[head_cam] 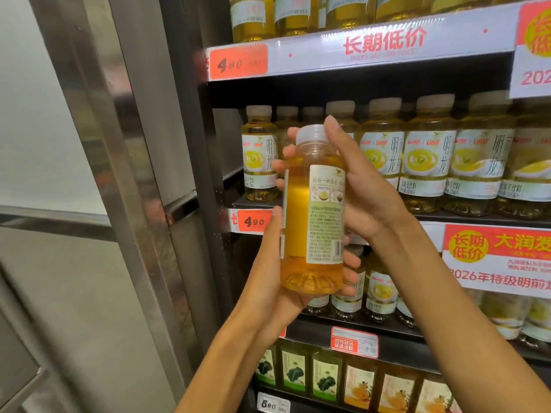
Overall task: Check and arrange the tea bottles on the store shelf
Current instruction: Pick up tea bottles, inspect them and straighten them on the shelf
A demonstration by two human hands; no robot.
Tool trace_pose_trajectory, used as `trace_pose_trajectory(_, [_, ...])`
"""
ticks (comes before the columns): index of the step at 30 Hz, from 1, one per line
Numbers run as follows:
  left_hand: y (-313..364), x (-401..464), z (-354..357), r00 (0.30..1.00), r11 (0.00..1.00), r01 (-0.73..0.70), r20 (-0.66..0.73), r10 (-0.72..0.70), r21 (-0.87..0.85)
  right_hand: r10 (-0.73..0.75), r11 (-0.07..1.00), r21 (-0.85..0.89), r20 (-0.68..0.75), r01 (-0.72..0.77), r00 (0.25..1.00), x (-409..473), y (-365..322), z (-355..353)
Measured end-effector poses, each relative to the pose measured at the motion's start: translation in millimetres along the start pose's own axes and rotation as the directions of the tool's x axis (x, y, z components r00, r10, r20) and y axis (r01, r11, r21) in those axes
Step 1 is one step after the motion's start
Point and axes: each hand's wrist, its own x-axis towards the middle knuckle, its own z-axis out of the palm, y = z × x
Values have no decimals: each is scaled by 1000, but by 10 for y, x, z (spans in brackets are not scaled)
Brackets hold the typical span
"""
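One tea bottle [313,210] is held upright in front of the shelf [387,47], clear of the rows, with its back label and barcode turned toward the camera. The left hand [268,263] cups the base from below: its fingers [350,263] are curled round the bottom of the bottle and the thumb is laid up the left side. The right hand [357,186] is wrapped round the upper body and shoulder, with fingertips showing at the far left edge and the thumb raised beside the white cap [310,134]. The step in hand is judged to be the check of the printed label. The bottle is best kept steady and near vertical while the small print is read, supported from the base so that the upper hand can be loosened and used to rotate it. The date code cannot be made out; if it is printed on the cap or shoulder, the right hand would have to be shifted lower, since that area is partly covered. On the middle tier, stocked bottles [426,162] stand with front labels facing out, and a gap is seen behind the held bottle, just right of the leftmost bottle [259,156]. That gap is judged the likely return spot. On return, the front label should be turned outward to match its neighbours, and the bottle set down without knocking them. An orange price tag [253,222] marks the edge below.
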Motion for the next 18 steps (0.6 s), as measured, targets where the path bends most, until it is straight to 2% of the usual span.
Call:
trace_pose_trajectory(2, [-16,3,-18,986,974,-60,-140,92,220,-60,984,-172,-78,46,995,-30,-27,-19])
trace_pose_trajectory(4, [6,-22,-15,967,940,-121,-176,184,318,-107,958,-280,-155,60,982,-54,-39,-31])
trace_pose_trajectory(7, [-10,-46,56,953,884,-183,-144,267,431,-109,965,-260,-244,43,964,-68,-11,-56])
trace_pose_trajectory(9, [-46,-50,95,946,874,-188,-155,284,448,-80,972,-234,-242,22,967,-91,5,-42])
trace_pose_trajectory(11, [-72,-52,87,951,911,-186,-166,262,369,-49,981,-193,-223,6,974,-110,16,-35])
trace_pose_trajectory(12, [-67,-59,73,963,948,-173,-156,219,266,-41,984,-177,-216,2,976,-118,21,-31])
trace_pose_trajectory(14, [-23,-84,71,991,993,-115,-69,115,3,-24,990,-143,-206,-6,978,-125,45,-21])
trace_pose_trajectory(16, [-8,-93,77,999,981,-10,47,20,-196,11,998,-56,-166,-20,986,-133,85,-6])
trace_pose_trajectory(18, [-19,-103,54,993,974,51,115,-26,-222,-1,1000,-24,-123,-2,992,-131,114,-14])
